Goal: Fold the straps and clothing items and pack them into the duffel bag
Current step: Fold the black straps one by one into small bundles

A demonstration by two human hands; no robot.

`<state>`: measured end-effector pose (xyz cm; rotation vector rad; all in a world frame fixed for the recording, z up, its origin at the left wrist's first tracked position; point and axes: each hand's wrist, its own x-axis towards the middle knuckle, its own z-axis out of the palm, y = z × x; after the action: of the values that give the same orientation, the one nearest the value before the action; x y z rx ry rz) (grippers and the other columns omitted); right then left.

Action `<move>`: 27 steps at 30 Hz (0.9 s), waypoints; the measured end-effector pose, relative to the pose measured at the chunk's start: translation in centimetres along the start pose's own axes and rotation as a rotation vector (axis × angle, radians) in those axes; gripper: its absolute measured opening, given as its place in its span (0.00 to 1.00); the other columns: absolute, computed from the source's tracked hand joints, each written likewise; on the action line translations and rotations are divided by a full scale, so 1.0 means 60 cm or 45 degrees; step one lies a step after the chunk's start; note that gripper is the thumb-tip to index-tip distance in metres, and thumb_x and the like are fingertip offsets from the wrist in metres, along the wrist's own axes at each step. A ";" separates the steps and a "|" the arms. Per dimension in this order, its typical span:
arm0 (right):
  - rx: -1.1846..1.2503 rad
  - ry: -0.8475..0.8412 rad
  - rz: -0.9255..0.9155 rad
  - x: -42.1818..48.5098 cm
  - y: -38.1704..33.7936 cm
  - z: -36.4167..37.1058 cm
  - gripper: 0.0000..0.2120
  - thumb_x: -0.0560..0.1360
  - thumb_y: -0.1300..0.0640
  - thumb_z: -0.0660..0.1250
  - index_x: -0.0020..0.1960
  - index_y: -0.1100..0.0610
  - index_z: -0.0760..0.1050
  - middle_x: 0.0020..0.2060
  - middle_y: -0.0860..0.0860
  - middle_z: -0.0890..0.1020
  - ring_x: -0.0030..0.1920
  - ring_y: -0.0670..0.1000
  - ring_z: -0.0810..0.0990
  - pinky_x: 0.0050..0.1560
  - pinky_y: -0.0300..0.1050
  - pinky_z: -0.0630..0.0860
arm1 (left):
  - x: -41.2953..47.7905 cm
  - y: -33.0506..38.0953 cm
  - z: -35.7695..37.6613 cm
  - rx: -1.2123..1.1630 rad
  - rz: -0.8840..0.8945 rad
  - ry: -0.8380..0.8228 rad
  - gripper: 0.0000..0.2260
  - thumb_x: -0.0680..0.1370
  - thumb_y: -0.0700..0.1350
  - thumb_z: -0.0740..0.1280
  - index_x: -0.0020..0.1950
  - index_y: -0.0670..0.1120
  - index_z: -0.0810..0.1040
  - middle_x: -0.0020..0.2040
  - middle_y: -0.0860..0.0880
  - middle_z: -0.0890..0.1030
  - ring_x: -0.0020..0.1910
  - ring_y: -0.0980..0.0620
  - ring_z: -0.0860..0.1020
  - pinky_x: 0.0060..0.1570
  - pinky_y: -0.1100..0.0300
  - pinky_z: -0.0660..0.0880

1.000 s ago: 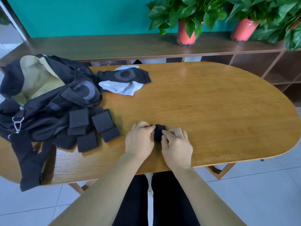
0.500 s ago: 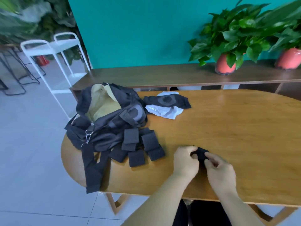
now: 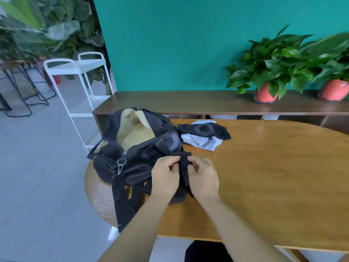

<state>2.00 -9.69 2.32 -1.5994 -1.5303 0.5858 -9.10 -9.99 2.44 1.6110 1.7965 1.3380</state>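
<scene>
At the near left end of the table (image 3: pixel 273 176), your left hand (image 3: pixel 165 178) and right hand (image 3: pixel 203 179) sit side by side, knuckles up. Both have fingers curled inward and pinch one black strap (image 3: pixel 184 161) between them. The strap is a flat band of matte woven fabric. Its top pokes up at twelve o'clock above your fingertips, and its lower end runs down between your wrists.

Just beside your left hand, from nine to eleven o'clock, lies the duffel bag (image 3: pixel 136 161). It is soft, slumped black cloth, gaping open at the top to show a smooth pale tan lining (image 3: pixel 132 135). A small silver metal clip (image 3: pixel 120 167) hangs on its front. A wide black webbing band (image 3: pixel 122 201) trails from there over the table's rounded edge at seven o'clock.

At one o'clock, apart from your hands, a crumpled black garment (image 3: pixel 217 130) lies on top of a thin white one (image 3: pixel 200 142).

The table is an oval of warm, grained wood. Beyond it stands a long dark wooden sideboard (image 3: pixel 188 101) carrying leafy plants in glossy coral pots (image 3: pixel 264 95).
</scene>
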 end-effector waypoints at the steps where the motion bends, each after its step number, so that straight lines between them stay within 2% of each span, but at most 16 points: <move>1: -0.063 -0.019 -0.019 0.004 -0.002 0.011 0.15 0.78 0.56 0.61 0.64 0.48 0.75 0.56 0.46 0.74 0.54 0.46 0.73 0.53 0.42 0.73 | 0.005 -0.011 -0.004 0.042 -0.005 -0.025 0.12 0.77 0.35 0.65 0.59 0.43 0.81 0.55 0.48 0.80 0.56 0.51 0.76 0.57 0.65 0.69; 4: -0.351 -0.164 -0.049 0.013 0.007 0.038 0.17 0.79 0.54 0.58 0.67 0.47 0.72 0.61 0.48 0.73 0.61 0.49 0.67 0.60 0.43 0.67 | 0.012 -0.045 -0.003 0.228 -0.046 -0.206 0.14 0.79 0.37 0.62 0.63 0.43 0.78 0.62 0.46 0.77 0.63 0.50 0.73 0.60 0.65 0.67; 6: -0.431 -0.243 -0.037 0.013 0.017 0.045 0.17 0.79 0.54 0.57 0.68 0.46 0.71 0.63 0.47 0.72 0.64 0.49 0.64 0.61 0.42 0.63 | 0.009 -0.061 -0.002 0.344 -0.066 -0.282 0.15 0.79 0.39 0.62 0.65 0.46 0.77 0.65 0.47 0.74 0.64 0.49 0.70 0.63 0.57 0.68; 8: -0.431 -0.246 -0.058 0.013 0.025 0.045 0.18 0.79 0.55 0.57 0.67 0.45 0.71 0.63 0.47 0.72 0.64 0.49 0.64 0.61 0.42 0.62 | 0.004 -0.066 -0.004 0.412 -0.060 -0.265 0.15 0.80 0.41 0.62 0.65 0.50 0.77 0.65 0.51 0.72 0.65 0.49 0.68 0.62 0.52 0.68; 12: -0.346 -0.187 -0.104 0.017 0.032 0.033 0.17 0.78 0.56 0.59 0.65 0.45 0.74 0.60 0.45 0.73 0.61 0.47 0.65 0.60 0.40 0.62 | 0.000 -0.064 -0.005 0.385 0.051 -0.099 0.14 0.78 0.41 0.64 0.61 0.52 0.80 0.63 0.51 0.74 0.62 0.48 0.70 0.59 0.50 0.68; 19: -0.174 -0.061 -0.083 0.026 0.057 0.007 0.15 0.77 0.58 0.61 0.60 0.47 0.78 0.56 0.45 0.76 0.58 0.46 0.66 0.61 0.47 0.69 | 0.000 -0.051 -0.001 0.352 0.173 -0.018 0.13 0.78 0.39 0.64 0.57 0.52 0.82 0.59 0.53 0.77 0.59 0.51 0.72 0.56 0.53 0.65; 23: -0.168 -0.019 0.007 0.045 0.090 -0.028 0.15 0.77 0.59 0.61 0.60 0.48 0.77 0.56 0.46 0.76 0.58 0.46 0.65 0.61 0.48 0.70 | 0.004 -0.027 0.026 0.374 0.225 -0.044 0.12 0.78 0.40 0.64 0.57 0.52 0.82 0.59 0.53 0.77 0.60 0.51 0.72 0.56 0.54 0.65; 27: -0.157 -0.005 0.084 0.071 0.122 -0.067 0.15 0.77 0.59 0.61 0.61 0.48 0.77 0.57 0.47 0.76 0.60 0.47 0.66 0.61 0.50 0.70 | 0.021 0.008 0.068 0.382 0.237 -0.116 0.13 0.78 0.40 0.63 0.57 0.54 0.82 0.61 0.55 0.75 0.62 0.53 0.70 0.55 0.58 0.59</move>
<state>10.13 -5.93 -0.51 -1.7485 -1.5473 0.5402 -5.96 -7.29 1.28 2.0051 1.9015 1.0856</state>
